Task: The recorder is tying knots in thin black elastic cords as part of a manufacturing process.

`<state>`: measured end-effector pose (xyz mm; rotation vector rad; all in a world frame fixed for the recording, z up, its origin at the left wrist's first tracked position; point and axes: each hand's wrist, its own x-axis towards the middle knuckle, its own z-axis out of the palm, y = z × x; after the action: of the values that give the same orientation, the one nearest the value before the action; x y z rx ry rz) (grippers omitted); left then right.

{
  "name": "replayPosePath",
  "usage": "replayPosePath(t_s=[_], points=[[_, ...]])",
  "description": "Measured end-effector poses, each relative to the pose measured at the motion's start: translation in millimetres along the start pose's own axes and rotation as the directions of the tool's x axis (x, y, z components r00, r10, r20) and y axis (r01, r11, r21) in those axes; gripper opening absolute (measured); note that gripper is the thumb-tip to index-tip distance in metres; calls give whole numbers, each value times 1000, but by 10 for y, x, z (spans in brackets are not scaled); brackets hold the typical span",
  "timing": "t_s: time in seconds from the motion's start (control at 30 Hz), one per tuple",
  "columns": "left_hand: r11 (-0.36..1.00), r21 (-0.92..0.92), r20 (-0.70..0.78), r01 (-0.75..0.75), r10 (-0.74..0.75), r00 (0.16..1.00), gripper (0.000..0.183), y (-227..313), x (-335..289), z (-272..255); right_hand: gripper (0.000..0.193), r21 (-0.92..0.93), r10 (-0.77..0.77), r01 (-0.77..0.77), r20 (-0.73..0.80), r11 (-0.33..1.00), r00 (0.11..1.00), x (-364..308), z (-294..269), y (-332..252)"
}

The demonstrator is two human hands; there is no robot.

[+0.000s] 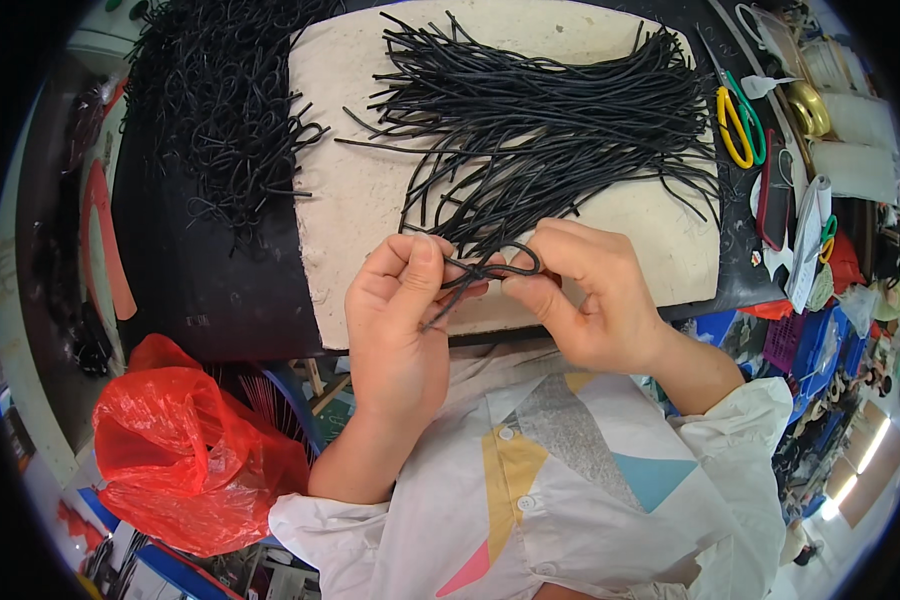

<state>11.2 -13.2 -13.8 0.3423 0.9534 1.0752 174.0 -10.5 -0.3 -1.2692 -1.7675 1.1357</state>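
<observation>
Your left hand (397,300) and right hand (598,290) both pinch a looped black cord (479,271), where holding the crossing steady and drawing slack evenly should keep loops neat.

And there's the board (670,235) on the table (210,310), cords (550,100) across it, loops (215,110) heaped left, scissors (726,92) right, a bag (195,470) before the table's left end.

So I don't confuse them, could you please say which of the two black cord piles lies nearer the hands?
The long, straighter black cords on the cream, rounded board; the other pile, farther left, is curled and looped.
</observation>
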Motion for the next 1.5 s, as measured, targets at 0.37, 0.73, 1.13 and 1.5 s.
replayPosePath(t_s=[0.37,0.73,1.13,1.5], points=[[979,201,73,36,-51,996,19,105,6,49,19,398,164,-157,16,904,986,13,-89,92],[968,226,151,106,-142,978,25,175,14,-58,19,158,89,-78,-64,984,994,14,-40,-4],[951,269,200,155,-212,956,25,226,9,-105,8,442,262,-250,36,861,964,14,-52,-35],[925,378,91,42,-82,993,17,245,9,-49,14,706,504,-507,242,494,829,79,-41,-10]])
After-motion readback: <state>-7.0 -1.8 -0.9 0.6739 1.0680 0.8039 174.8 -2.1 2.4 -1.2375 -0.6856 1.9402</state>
